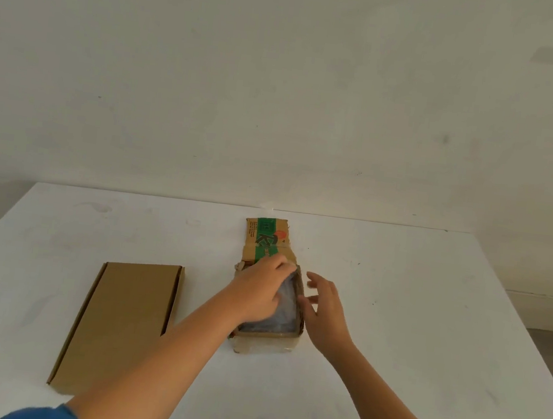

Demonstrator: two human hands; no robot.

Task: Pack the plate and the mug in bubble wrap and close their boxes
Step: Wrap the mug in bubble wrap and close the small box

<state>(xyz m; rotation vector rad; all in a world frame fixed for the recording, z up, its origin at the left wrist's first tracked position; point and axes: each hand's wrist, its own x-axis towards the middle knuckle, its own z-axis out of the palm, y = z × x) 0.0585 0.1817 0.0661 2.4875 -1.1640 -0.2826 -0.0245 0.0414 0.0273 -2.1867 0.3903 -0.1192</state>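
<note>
On the white desk (392, 326) stand two cardboard containers, well apart. To the left lies a flat brown box (121, 322), lid down and shut, so whatever is in it cannot be seen. Near the middle sits a smaller open box (265, 344), its long lid flap (266, 239) with green printing folded back flat on the desk toward the wall. Inside the small box lies a bundle of clear bubble wrap (286, 308) that fills the opening; what it covers is hidden, and neither the mug nor the plate shows anywhere uncovered. The left hand (258, 293) reaches into the box from its left side, palm down on the wrap, its fingers (279, 266) lying close together and bent over the far end near the flap's hinge; whether they pinch anything cannot be told. The right hand (323, 313) hovers just beside the box's right wall, fingers spread and slightly curled, holding nothing, the thumb close to the rim.
</note>
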